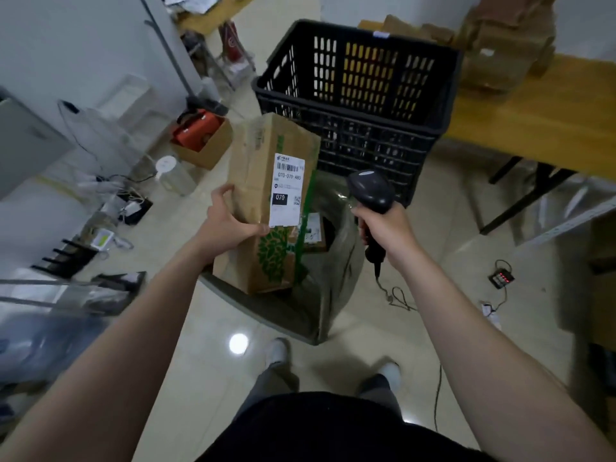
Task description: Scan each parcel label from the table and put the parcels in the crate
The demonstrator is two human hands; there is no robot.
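My left hand (230, 218) grips a tall brown cardboard parcel (256, 175) with green print, held upright in front of me. Its white shipping label (287, 188) with a barcode faces the camera. My right hand (383, 228) is closed around the handle of a black barcode scanner (370, 190), whose head sits just right of the label, a short gap away. Behind both stands a black slatted plastic crate (356, 95). Below the parcel is a grey bin lined with clear plastic (333, 278), holding more boxes that are partly hidden.
A wooden table (540, 118) with stacked cardboard boxes (500, 45) stands at the right. An open box with an orange tool (200, 135), cables and clutter line the left floor. The scanner cable (400, 298) and a small device with red lights (501, 278) lie on the tiles.
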